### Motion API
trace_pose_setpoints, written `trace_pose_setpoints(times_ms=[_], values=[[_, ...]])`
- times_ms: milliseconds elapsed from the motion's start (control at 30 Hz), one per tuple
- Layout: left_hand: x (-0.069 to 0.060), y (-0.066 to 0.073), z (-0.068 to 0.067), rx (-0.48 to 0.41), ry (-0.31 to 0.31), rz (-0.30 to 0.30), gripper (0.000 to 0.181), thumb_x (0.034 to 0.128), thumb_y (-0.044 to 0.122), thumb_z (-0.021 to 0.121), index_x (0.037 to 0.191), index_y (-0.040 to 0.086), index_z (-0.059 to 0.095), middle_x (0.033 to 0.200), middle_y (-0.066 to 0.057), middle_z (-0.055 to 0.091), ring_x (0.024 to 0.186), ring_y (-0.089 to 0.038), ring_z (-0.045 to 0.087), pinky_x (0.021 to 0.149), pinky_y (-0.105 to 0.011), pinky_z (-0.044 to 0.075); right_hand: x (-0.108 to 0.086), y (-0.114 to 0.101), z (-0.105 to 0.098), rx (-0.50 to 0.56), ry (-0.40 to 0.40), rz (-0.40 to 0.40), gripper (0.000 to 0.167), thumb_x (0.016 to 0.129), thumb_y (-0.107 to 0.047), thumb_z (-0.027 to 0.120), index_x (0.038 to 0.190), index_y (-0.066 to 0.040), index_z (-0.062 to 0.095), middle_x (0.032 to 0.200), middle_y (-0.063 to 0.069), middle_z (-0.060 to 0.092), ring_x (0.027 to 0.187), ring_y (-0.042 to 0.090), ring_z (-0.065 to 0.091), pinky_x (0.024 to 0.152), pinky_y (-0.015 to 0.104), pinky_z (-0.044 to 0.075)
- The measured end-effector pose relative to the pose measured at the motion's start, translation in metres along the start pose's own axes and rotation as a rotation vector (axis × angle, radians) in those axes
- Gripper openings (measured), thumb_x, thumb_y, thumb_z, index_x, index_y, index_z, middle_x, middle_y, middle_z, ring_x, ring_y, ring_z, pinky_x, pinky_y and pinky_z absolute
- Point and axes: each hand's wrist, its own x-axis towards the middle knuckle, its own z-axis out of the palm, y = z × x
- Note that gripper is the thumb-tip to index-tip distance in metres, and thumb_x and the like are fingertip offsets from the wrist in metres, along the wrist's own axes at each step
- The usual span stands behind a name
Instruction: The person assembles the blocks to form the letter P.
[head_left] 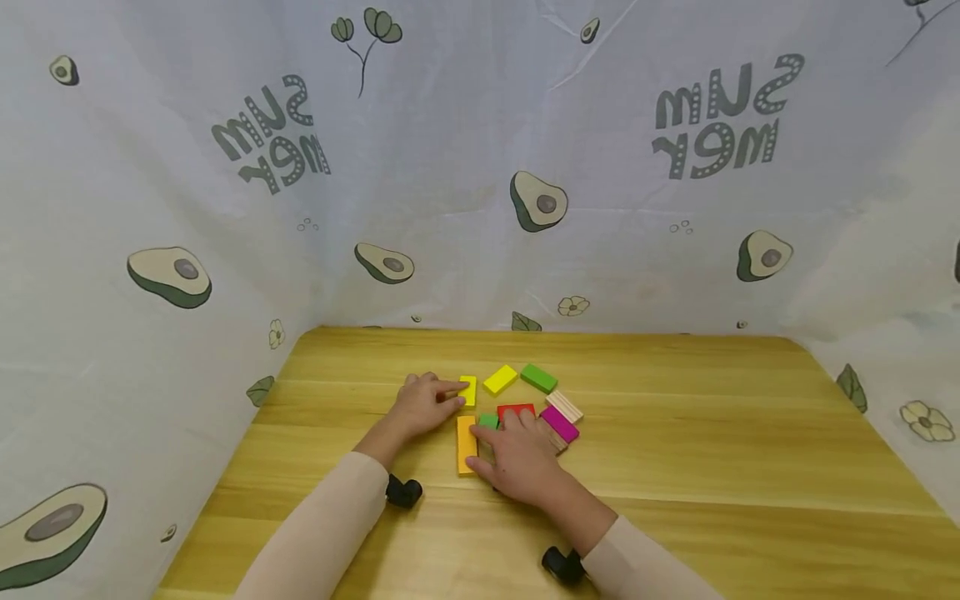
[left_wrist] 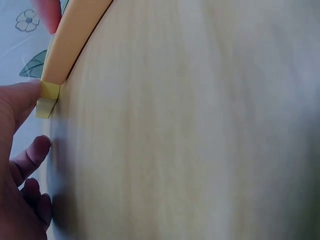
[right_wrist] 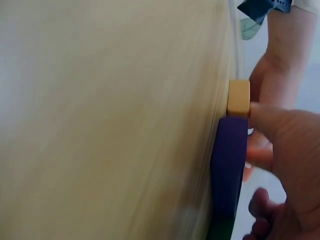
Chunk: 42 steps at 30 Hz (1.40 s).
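My left hand (head_left: 427, 406) touches a small yellow block (head_left: 467, 392) with its index finger and thumb, which also shows in the left wrist view as a yellow block (left_wrist: 49, 91) against the thumb. Just nearer to me, my right hand (head_left: 525, 458) has its thumb and index finger at the right side of an orange block (head_left: 467, 446). Its other fingers rest at a red block (head_left: 516, 410), and a green block (head_left: 488, 420) lies between. Part of a wooden block (head_left: 555, 437) is under that hand. The right wrist view shows the orange block (right_wrist: 238, 97) beyond a purple block (right_wrist: 230, 160).
Beyond the hands, a second yellow block (head_left: 500, 380), a green block (head_left: 538, 377), a striped wooden block (head_left: 565, 407) and a magenta block (head_left: 559, 423) curve around to the right. A patterned cloth (head_left: 480, 167) hangs behind the wooden table (head_left: 712, 433).
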Motion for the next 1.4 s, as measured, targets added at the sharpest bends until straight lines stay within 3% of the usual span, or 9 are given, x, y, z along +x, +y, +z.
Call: trace_pose_setpoints(times_ms=[100,267,400,567,733,867,1100,1233,1400], values=[[0.002,-0.005,0.000,-0.019,0.002,-0.014,0.038,0.1012,0.046,0.060,0.137,0.035,0.066,0.091,0.000,0.054,0.084,-0.022,0.038,0.071,-0.033,0.028,0.008,-0.007,0.004,-0.008,0.021,0.055,0.053,0.095,-0.059,0.063,0.135,-0.026,0.067,0.119,0.016,0.060,0.106,0.033,0.048,0.085,0.048,0.044],[0.004,-0.010,0.000,-0.053,-0.013,-0.039,0.045,0.0953,0.055,0.065,0.137,0.038,0.066,0.097,0.001,0.055,0.088,-0.021,0.039,0.073,-0.033,0.030,0.017,-0.014,0.008,-0.008,0.037,0.120,0.054,0.095,-0.059,0.063,0.137,-0.025,0.067,0.108,0.013,0.058,0.095,0.029,0.044,0.076,0.040,0.039],[0.005,-0.011,-0.002,-0.055,-0.030,-0.052,0.052,0.0895,0.056,0.072,0.138,0.039,0.065,0.100,0.001,0.055,0.090,-0.020,0.040,0.074,-0.033,0.030,0.021,-0.015,0.011,-0.012,0.038,0.139,0.056,0.095,-0.059,0.063,0.140,-0.026,0.065,0.099,0.010,0.055,0.088,0.025,0.039,0.071,0.035,0.034],[0.006,-0.012,-0.002,-0.026,-0.034,-0.024,0.050,0.0929,0.054,0.069,0.140,0.038,0.063,0.099,0.000,0.055,0.088,-0.020,0.039,0.074,-0.033,0.030,0.022,-0.010,0.010,0.019,0.037,0.128,0.056,0.094,-0.060,0.064,0.139,-0.026,0.066,0.100,0.011,0.057,0.089,0.026,0.042,0.069,0.035,0.037],[0.005,-0.010,-0.001,-0.023,-0.029,-0.015,0.048,0.0958,0.052,0.066,0.141,0.037,0.062,0.097,-0.001,0.054,0.086,-0.019,0.039,0.074,-0.034,0.029,0.011,0.000,0.003,0.124,0.039,0.129,0.055,0.091,-0.057,0.070,0.135,-0.023,0.067,0.108,0.009,0.061,0.100,0.026,0.048,0.081,0.039,0.045],[0.004,-0.012,0.000,-0.039,-0.020,-0.022,0.047,0.0958,0.052,0.066,0.140,0.037,0.063,0.098,0.000,0.053,0.087,-0.020,0.038,0.076,-0.034,0.028,-0.004,0.008,-0.005,0.204,-0.004,0.137,0.052,0.085,-0.054,0.078,0.123,-0.019,0.070,0.105,0.004,0.060,0.097,0.022,0.047,0.084,0.039,0.044],[0.005,-0.014,0.002,-0.079,0.004,-0.015,0.045,0.0942,0.049,0.069,0.137,0.035,0.067,0.093,0.000,0.051,0.087,-0.020,0.038,0.076,-0.034,0.027,-0.029,0.020,-0.013,0.167,-0.057,0.098,0.060,0.073,-0.056,0.086,0.113,-0.014,0.069,0.111,0.007,0.064,0.114,0.029,0.056,0.102,0.051,0.047],[0.005,-0.016,0.005,-0.097,0.018,-0.017,0.044,0.0921,0.048,0.071,0.134,0.034,0.069,0.092,0.001,0.051,0.087,-0.019,0.039,0.076,-0.034,0.027,-0.031,0.025,-0.013,0.149,-0.040,0.090,0.059,0.072,-0.053,0.089,0.112,-0.015,0.067,0.112,0.004,0.062,0.107,0.024,0.055,0.093,0.048,0.049],[0.002,-0.019,0.005,-0.137,0.023,-0.017,0.046,0.0885,0.048,0.075,0.131,0.033,0.071,0.091,0.002,0.053,0.088,-0.019,0.039,0.075,-0.033,0.028,-0.029,0.024,-0.015,0.183,-0.069,0.082,0.063,0.069,-0.052,0.091,0.113,-0.014,0.066,0.109,0.003,0.061,0.106,0.023,0.053,0.093,0.048,0.048]])
